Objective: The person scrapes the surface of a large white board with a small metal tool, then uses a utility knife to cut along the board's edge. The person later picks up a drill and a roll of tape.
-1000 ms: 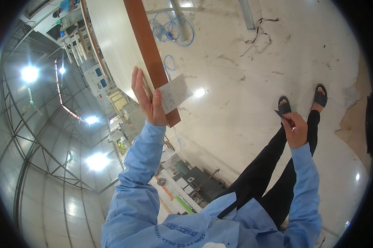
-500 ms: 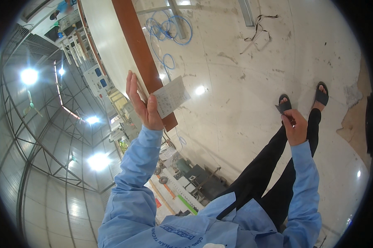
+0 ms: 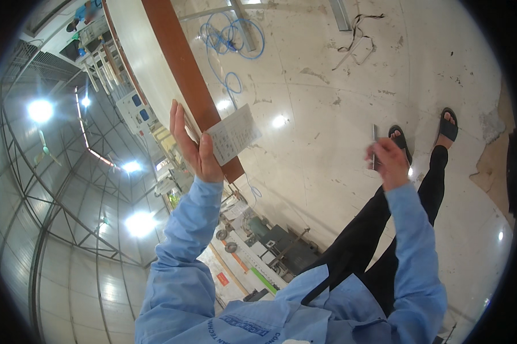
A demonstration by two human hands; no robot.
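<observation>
Paper (image 3: pixel 235 136), pale with grey markings

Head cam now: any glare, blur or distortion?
Head view: ceiling lamps blown out, with bright reflections on the floor; right hand blurred, left hand crisper; roof trusses bow near the blacked-out image edge.
</observation>
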